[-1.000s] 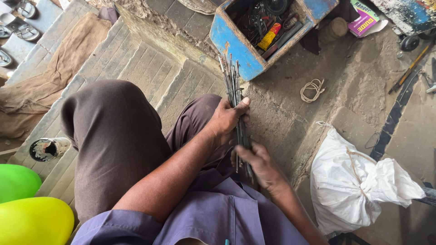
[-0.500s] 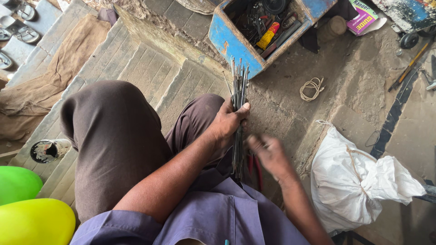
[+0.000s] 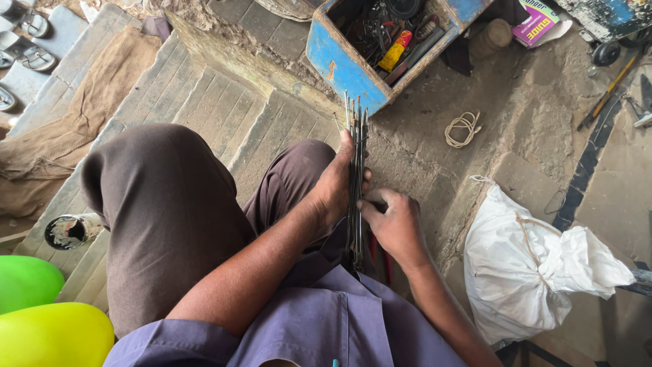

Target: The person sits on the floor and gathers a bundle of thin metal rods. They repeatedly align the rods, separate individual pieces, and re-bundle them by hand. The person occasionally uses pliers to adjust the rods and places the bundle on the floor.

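Thin metal rods [image 3: 356,183], dark and straight like wheel spokes, stand gathered in a tight bundle above the person's lap, their upper ends fanning slightly toward the blue box. The left hand [image 3: 336,187] is wrapped around the bundle's middle, fingers closed on it, which seems to keep the rods parallel and upright. The right hand [image 3: 394,221] sits just beside it, lower down, fingers curled against the rods as if evening them or picking among them; whether it grips one fully I cannot tell. Below the hands lie the brown trousers [image 3: 170,211] of smooth cloth and a purple shirt [image 3: 326,326]. To the left edge are two glossy balloons [image 3: 41,312], green and yellow, and a small round tin [image 3: 71,230]. To the right slumps a white woven sack [image 3: 530,272], tied and crumpled. The floor [image 3: 421,143] is rough, dusty concrete, with ribbed slabs on the left and a loose coil of pale cord [image 3: 463,129]. Farthest off, the blue wooden box [image 3: 339,64], chipped and worn, holds a jumble of tools.
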